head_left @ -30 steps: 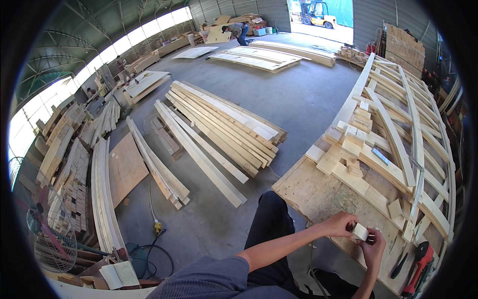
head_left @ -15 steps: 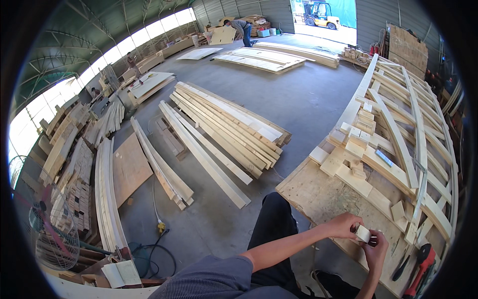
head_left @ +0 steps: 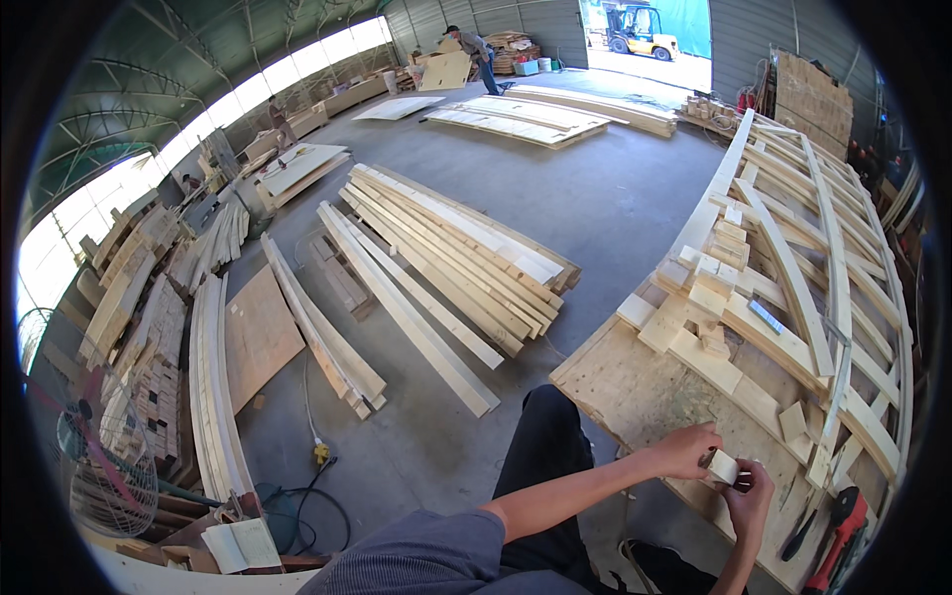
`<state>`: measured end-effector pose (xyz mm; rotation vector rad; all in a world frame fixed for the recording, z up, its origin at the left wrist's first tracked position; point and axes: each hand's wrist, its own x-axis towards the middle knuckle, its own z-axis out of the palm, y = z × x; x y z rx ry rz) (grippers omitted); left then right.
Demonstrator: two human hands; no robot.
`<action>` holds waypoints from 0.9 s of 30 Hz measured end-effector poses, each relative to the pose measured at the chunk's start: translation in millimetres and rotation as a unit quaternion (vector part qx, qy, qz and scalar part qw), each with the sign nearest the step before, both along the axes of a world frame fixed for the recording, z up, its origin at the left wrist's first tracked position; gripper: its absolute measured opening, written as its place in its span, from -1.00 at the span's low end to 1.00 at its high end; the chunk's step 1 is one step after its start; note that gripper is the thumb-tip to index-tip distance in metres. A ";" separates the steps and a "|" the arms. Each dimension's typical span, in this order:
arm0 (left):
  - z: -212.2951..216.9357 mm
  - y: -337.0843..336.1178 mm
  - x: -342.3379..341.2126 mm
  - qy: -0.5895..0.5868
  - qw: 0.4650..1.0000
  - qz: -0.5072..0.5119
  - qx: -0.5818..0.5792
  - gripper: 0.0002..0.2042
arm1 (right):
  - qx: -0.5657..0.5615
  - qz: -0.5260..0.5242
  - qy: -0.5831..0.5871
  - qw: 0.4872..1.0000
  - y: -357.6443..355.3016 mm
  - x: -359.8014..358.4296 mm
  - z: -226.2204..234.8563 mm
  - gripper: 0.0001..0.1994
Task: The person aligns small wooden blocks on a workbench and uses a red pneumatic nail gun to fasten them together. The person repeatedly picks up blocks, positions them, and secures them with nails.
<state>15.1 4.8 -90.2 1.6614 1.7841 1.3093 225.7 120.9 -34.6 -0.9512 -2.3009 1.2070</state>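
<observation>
My left hand (head_left: 684,451) and my right hand (head_left: 749,496) meet over the near corner of a plywood work table (head_left: 635,387). Between them they hold a small pale wooden block (head_left: 722,466); the left fingers pinch its left end, the right hand cups it from below. Loose wood offcuts (head_left: 694,297) lie on the table further off. A long timber frame (head_left: 803,248) stretches away along the table.
A red and black power tool (head_left: 843,521) lies at the table's near right edge. Stacks of long boards (head_left: 446,258) cover the concrete floor to the left. A yellow plug and cable (head_left: 320,454) lie on the floor. A person (head_left: 476,50) stands far off; a forklift (head_left: 645,25) is outside.
Both hands stay together on the small block, shifting slightly. The view has tilted a little; nothing else has moved.
</observation>
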 end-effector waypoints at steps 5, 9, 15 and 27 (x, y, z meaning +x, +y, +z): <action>3.9 3.2 4.8 -0.003 1.000 -0.009 0.029 -0.47 | -0.012 -0.019 -0.007 1.000 2.2 3.2 -5.4 -0.45; -0.6 8.8 1.9 -0.012 1.000 -0.023 -0.015 -0.49 | -0.013 -0.011 -0.003 1.000 4.6 3.0 -6.9 -0.46; 5.3 2.3 -2.7 -0.015 0.998 -0.042 -0.042 -0.48 | -0.005 0.005 0.003 1.000 0.7 1.2 -3.6 -0.48; 19.7 5.1 -30.1 -0.018 0.987 -0.150 -0.053 -0.46 | 0.049 -0.006 -0.086 0.995 -3.5 -1.7 21.8 -0.58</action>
